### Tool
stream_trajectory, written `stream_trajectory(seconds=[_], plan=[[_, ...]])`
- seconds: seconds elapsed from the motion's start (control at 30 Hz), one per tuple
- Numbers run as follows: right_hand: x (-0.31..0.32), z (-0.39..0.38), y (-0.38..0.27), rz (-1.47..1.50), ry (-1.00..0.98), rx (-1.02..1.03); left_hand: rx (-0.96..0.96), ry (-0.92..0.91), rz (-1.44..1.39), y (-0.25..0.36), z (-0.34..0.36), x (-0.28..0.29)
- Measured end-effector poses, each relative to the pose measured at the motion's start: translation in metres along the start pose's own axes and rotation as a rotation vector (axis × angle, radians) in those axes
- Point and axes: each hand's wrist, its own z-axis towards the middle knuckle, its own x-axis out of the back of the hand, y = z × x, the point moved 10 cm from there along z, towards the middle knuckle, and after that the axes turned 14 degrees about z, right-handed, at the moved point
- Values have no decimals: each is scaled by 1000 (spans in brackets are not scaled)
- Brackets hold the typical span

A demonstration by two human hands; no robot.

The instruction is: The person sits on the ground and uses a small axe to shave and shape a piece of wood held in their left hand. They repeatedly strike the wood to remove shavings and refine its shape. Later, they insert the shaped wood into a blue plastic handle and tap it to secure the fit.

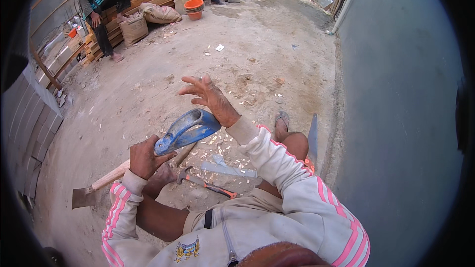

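My left hand (144,158) is closed round the lower end of a blue D-shaped tool grip (174,133), scuffed and with a hollow loop. Below the fist, a pale wooden shaft (111,174) runs down to a flat rectangular metal blade (83,198). Shaft and grip roughly line up; the fist hides whether they join. With fingers spread, my right hand (212,98) is raised at the grip's far end, its wrist against or just beside it. Under the grip lies a claw hammer (205,183) with an orange and black handle. Another wooden stick (185,154) shows behind the grip.
Wood chips and a pale flat strip (228,170) lie between my legs. A handsaw (312,138) stands beside my right knee, near a grey wall (396,99). Sacks (133,29), orange tubs (194,9), a bucket (184,0), stacked planks and seated people are at the back. Blocks (32,133) stand left.
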Motion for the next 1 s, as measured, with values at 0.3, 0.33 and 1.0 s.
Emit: stream_trajectory(seconds=[0.3, 0.33, 1.0], plan=[[307, 0, -205, -439, 699, 175, 21, 45, -70, 3, 10, 2], [342, -8, -227, -453, 815, 164, 24, 38, -90, -1, 13, -2], [48, -28, 45, -434, 2, -146, -103, -664, -580, -19, 35, -140]])
